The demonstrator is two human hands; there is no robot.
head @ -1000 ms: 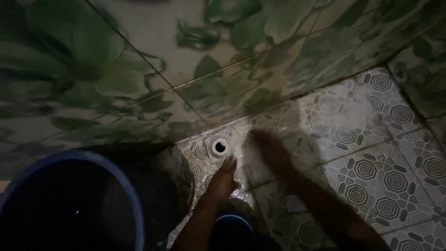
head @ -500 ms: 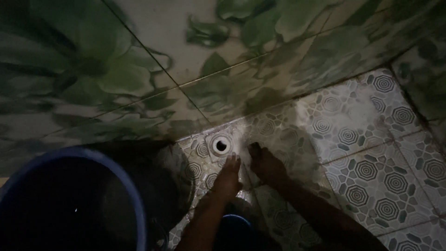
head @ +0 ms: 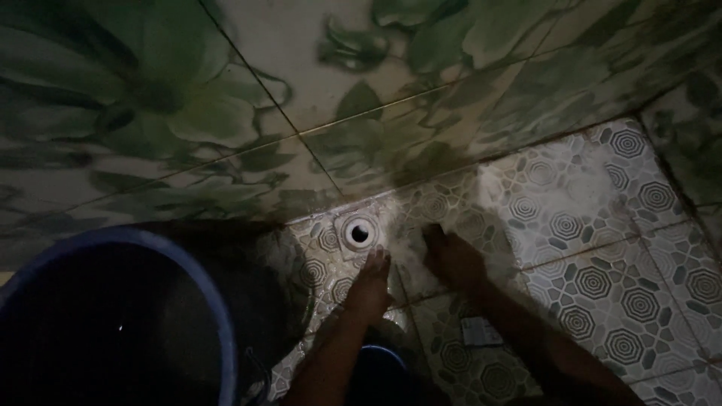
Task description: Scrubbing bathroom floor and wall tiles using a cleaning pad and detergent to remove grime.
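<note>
In dim light my left hand (head: pixel 368 286) lies flat on the wet patterned floor tiles (head: pixel 602 225), fingers stretched toward a round white floor drain (head: pixel 359 233) just beyond the fingertips. My right hand (head: pixel 452 259) rests on the floor to the right of the drain. It is dark and blurred, so whether it holds anything is unclear. A foamy white film covers the tiles around both hands.
A large blue-rimmed bucket (head: pixel 214 301) stands at the lower left, dark inside. A small blue round container (head: pixel 380 361) sits below my left wrist. The green floral tiled wall (head: pixel 301 90) meets the floor just behind the drain. A side wall (head: pixel 692 98) closes the right.
My right hand has swept over the tiles beside the drain, first toward me, then slightly right. My left hand has stayed by the drain.
</note>
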